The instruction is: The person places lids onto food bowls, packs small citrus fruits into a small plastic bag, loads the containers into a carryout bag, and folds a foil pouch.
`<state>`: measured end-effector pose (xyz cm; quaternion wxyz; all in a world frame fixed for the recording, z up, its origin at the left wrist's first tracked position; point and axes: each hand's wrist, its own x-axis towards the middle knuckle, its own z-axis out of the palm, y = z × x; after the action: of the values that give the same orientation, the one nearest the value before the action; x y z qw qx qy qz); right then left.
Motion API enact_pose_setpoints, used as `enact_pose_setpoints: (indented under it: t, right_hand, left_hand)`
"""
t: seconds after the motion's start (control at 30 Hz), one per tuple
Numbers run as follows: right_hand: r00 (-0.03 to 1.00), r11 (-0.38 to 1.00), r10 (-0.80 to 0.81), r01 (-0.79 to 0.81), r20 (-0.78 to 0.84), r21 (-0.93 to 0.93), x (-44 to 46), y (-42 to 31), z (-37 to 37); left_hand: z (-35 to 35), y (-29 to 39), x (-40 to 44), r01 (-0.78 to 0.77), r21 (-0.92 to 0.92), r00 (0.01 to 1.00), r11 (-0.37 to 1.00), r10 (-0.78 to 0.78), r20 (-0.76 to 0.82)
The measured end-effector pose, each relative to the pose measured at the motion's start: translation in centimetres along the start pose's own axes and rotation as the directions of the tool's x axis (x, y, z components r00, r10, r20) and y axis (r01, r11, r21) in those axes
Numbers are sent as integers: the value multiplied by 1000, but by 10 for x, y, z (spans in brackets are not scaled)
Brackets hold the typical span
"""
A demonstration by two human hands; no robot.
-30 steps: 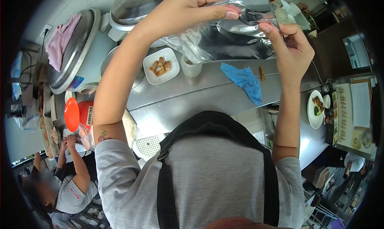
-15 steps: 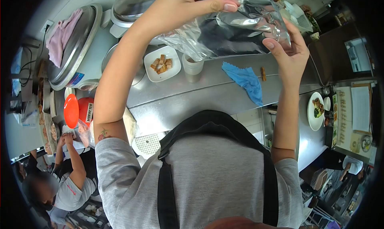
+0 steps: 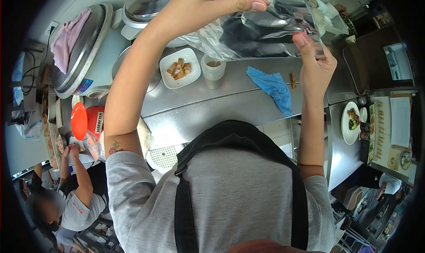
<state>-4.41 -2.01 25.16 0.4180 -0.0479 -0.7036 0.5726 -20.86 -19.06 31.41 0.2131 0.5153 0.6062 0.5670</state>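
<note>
A shiny silver foil bag (image 3: 261, 32) is held up at the top of the view, above the steel counter. My left hand (image 3: 226, 3) grips its upper part, thumb lying across the foil; most of the fingers are hidden or cut off by the frame. At the bag's right edge, my right hand (image 3: 318, 60) pinches it between thumb and fingers. Below the bag stand a whitish cup (image 3: 213, 78) and a white square dish (image 3: 191, 77) with several browned chunks of food. A crumpled blue cloth (image 3: 272, 88) lies on the counter.
Large lidded pots (image 3: 84, 49) stand at left, one with a pink cloth (image 3: 70, 40) on it. Near them is a red container (image 3: 94, 118). A co-worker (image 3: 79, 208) is at lower left. On the right counter sits an oval plate of food (image 3: 351, 136).
My right hand has shifted slightly down and left along the bag's right edge. The bag has tilted a little and more of the cup's mouth shows. My left hand stays almost in place.
</note>
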Motion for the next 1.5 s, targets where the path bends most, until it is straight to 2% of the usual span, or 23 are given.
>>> enact_pose_setpoints:
  t: [0.13,0.23,0.33,0.43,0.53,0.63,0.67,0.73,0.77,0.83,1.03,1.1,1.17,1.23,1.33,1.43,1.5]
  right_hand:
    - [998,998,55,-55,4,15,2,5,-1]
    - [996,929,89,-92,23,358,3,4,9]
    - [999,900,-3,-20,51,435,1,21,12]
    - [988,958,108,-132,106,255,-1,35,-1]
    - [998,971,2,-18,69,238,1,33,7]
    - [993,957,44,-73,108,280,1,36,3]
    - [989,925,86,-124,121,359,1,37,4]
    - [974,834,164,-223,160,504,0,37,6]
    - [967,863,208,-251,146,439,-2,35,9]
    - [951,901,291,-310,108,303,-7,32,17]
    - [952,957,256,-273,167,93,-3,32,11]
    - [929,933,304,-335,209,133,-1,38,4]
    - [945,908,264,-310,190,281,0,37,8]
    - [985,839,153,-173,81,516,9,7,36]
    - [973,810,212,-224,85,542,23,-6,34]
    - [986,931,122,-153,113,332,27,2,37]
    - [988,922,138,-152,65,355,26,-3,42]
  left_hand:
    - [-3,6,0,48,80,999,996,-48,1]
    - [1,8,-2,36,68,997,997,-31,-67]
    - [-2,2,-4,5,21,996,1000,-3,-92]
    - [-10,-7,-3,-7,19,998,1000,8,-61]
    - [-10,-10,-3,-45,22,997,999,47,-64]
    - [-9,-20,-2,-134,-36,988,990,131,-80]
    - [-8,-18,-1,-169,-64,983,984,163,-83]
    - [-8,-8,-6,-65,8,991,998,66,-114]
    - [-8,-2,-8,-12,42,991,999,17,-132]
    - [-9,-10,-7,-32,11,991,999,33,-131]
    - [-9,-11,-8,-25,19,985,1000,28,-171]
    - [-8,-7,-10,-6,3,985,1000,6,-171]
    - [-9,-1,-11,20,-8,988,1000,-21,-154]
    - [-7,-1,-11,16,-12,989,1000,-18,-149]
    - [-4,0,-11,30,8,988,1000,-28,-152]
    - [10,16,-9,66,-66,983,996,-76,-165]
    - [13,21,-8,75,-69,982,995,-86,-166]
